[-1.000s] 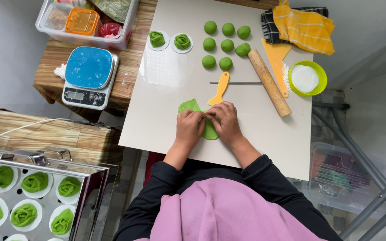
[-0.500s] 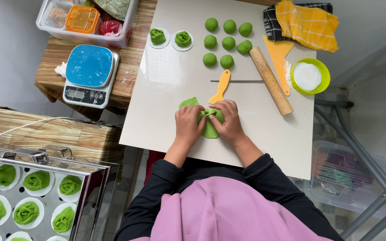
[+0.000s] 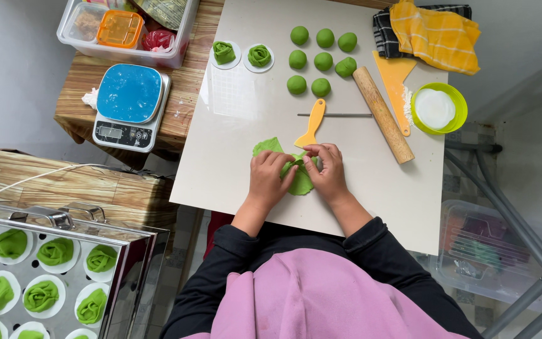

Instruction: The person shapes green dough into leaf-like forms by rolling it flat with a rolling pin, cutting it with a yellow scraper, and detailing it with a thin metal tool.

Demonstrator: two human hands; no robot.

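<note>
Green flattened dough sheet [image 3: 300,182], soft and thin with a lobe sticking out at its 10 o'clock edge, lies on the pale square work board [image 3: 233,157] near the board's 6 o'clock side, and both hands are on it. Left hand [image 3: 269,179] presses down on the sheet's 9 o'clock part with fingers curled, while the right hand [image 3: 326,171] sits at its 3 o'clock part, thumb and fingertips closed in a pinch on a fold of the dough between the two hands. Just at 12 o'clock from the hands lies an orange plastic scraper [image 3: 312,122], with a thin metal rod [image 3: 337,115] and a wooden rolling pin [image 3: 382,114] toward 2 o'clock. Seven round green dough balls [image 3: 323,61] sit farther up at 12 o'clock, and two rolled green dough rosettes on white paper discs [image 3: 241,55] at 11 o'clock. A blue-topped kitchen scale [image 3: 130,107] stands off the board at 10 o'clock.
</note>
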